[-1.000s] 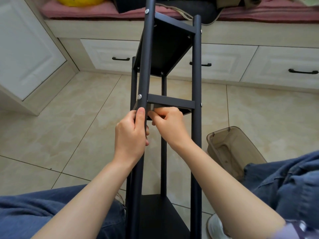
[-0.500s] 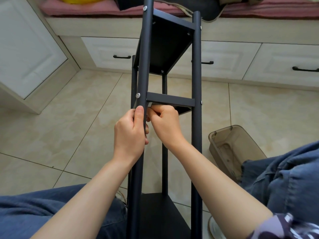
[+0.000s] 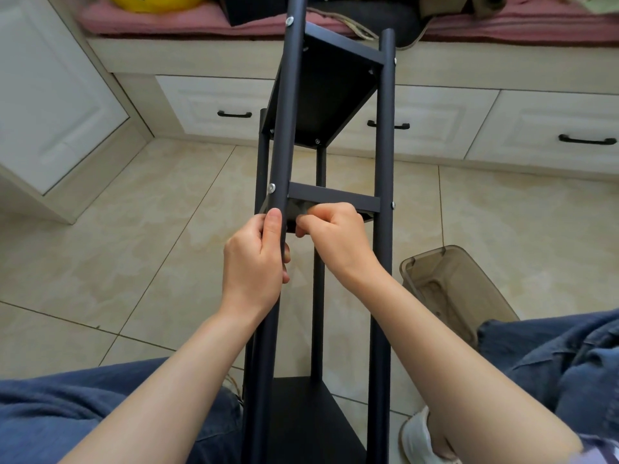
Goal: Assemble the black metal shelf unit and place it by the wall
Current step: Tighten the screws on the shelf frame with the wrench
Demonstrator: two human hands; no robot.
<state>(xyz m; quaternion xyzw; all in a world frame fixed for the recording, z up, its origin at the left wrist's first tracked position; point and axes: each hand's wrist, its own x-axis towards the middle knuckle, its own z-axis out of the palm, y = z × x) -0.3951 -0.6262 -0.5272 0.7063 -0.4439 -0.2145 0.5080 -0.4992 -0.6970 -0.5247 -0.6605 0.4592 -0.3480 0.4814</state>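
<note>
Little has changed: the shelf unit (image 3: 383, 128) still leans over the floor (image 3: 134, 262) between the legs (image 3: 67, 416). The left hand (image 3: 254, 262) grips its front pole (image 3: 285, 112), and the right hand (image 3: 335, 239) curls under the middle shelf (image 3: 331, 197), its grasp hidden.

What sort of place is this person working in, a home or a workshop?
Most likely a room in a home, perhaps a bedroom: a pink cushion lies atop built-in white drawers, and the black shelf unit is being assembled over a tiled floor.

left hand (image 3: 253, 262): fingers wrapped round post (image 3: 290, 95) | right hand (image 3: 338, 239): fingers curled tight
</note>
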